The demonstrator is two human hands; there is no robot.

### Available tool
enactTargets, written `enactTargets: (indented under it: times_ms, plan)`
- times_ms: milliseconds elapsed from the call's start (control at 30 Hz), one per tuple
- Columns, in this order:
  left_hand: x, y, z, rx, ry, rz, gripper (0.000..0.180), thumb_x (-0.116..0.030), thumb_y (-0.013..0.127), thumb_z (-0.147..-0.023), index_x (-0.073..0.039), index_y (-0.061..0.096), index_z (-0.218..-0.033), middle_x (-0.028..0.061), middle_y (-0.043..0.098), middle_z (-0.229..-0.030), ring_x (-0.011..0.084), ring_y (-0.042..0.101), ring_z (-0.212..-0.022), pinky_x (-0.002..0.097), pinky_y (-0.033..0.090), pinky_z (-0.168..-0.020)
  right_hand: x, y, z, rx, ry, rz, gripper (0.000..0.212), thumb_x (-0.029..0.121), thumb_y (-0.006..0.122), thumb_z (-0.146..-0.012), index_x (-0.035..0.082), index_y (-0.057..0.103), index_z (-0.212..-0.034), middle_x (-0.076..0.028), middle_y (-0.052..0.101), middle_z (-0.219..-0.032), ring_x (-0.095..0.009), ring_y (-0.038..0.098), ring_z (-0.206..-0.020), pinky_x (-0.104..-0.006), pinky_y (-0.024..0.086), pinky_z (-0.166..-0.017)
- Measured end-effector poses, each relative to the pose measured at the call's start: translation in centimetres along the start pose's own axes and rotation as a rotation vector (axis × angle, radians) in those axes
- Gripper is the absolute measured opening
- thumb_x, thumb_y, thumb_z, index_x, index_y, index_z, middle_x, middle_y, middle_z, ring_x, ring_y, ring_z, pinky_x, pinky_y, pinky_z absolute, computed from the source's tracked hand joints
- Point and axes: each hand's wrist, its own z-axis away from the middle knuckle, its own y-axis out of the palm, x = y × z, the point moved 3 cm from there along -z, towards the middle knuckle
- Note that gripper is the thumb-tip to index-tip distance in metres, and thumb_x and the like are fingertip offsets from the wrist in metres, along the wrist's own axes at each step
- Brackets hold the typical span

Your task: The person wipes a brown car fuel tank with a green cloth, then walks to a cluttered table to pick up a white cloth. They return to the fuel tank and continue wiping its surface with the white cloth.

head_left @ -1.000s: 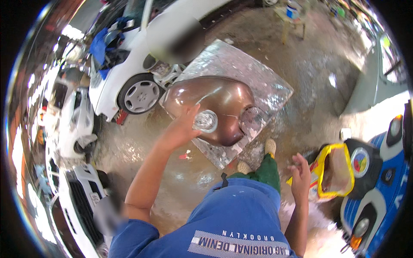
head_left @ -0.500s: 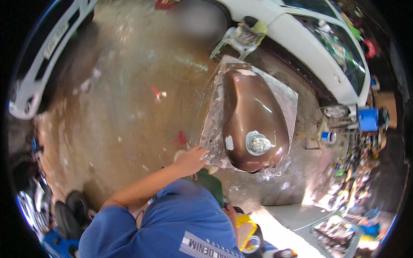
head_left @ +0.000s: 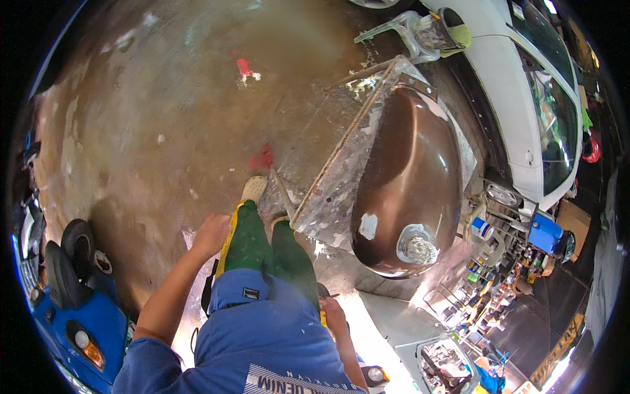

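A glossy brown motorcycle fuel tank (head_left: 410,177) lies on a paint-smeared stand top (head_left: 328,209) to my right. Pale grey patches mark the tank, and whitish crumpled material (head_left: 420,249) fills the ringed opening near its close end. My left hand (head_left: 213,234) hangs beside my left thigh with fingers curled, apart from the stand; nothing shows in it. Low by my right hip, my right hand (head_left: 335,316) is closed around something small, with a thin dark edge sticking out. Its fingers are partly hidden, so I cannot make the thing out.
A white car (head_left: 499,85) stands beyond the stand, with a plastic chair (head_left: 413,36) bearing a bucket next to it. A blue motorcycle (head_left: 85,335) is at lower left. Cluttered shelves and cans (head_left: 482,228) line the right. A stand leg (head_left: 283,190) juts near my feet.
My left hand has let go of the stand's near corner and dropped back to my thigh. The view has shifted, so the tank appears further right and my legs now show.
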Motion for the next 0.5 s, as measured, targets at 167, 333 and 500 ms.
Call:
enactTargets:
  times_ms: [167,333,500]
  plan:
    - [-12.8,-1.7,-2.6,0.033,0.157,0.103,0.028,-0.016,0.062,-0.093,-0.003,0.063,-0.118,0.0196,0.061,-0.113,0.0370,0.061,-0.104,0.0418,0.050,-0.091,4.8,-1.4,0.6,-0.136,0.143,-0.354,0.046,0.031,0.056,-0.099,0.000,0.057,-0.132,-0.014,0.068,-0.111,-0.021,0.065,-0.103,-0.0314,0.050,-0.092]
    - [-26.6,-2.3,-2.5,0.110,0.457,0.274,0.038,-0.023,0.067,-0.090,-0.003,0.063,-0.122,0.0172,0.059,-0.120,0.0333,0.059,-0.113,0.0393,0.048,-0.096,0.4,-0.3,1.3,-0.229,0.015,-0.226,0.046,0.033,0.055,-0.099,0.001,0.057,-0.133,-0.023,0.066,-0.118,-0.029,0.065,-0.109,-0.0391,0.051,-0.093]
    - [-41.9,1.0,2.3,0.153,0.945,-0.152,0.065,-0.036,0.078,-0.080,-0.004,0.055,-0.132,0.0168,0.055,-0.130,0.0347,0.055,-0.120,0.0412,0.049,-0.098,-7.9,3.6,1.9,-0.260,0.036,-0.209,0.039,0.030,0.053,-0.097,0.003,0.060,-0.125,-0.024,0.068,-0.114,-0.042,0.064,-0.107,-0.0455,0.050,-0.094]
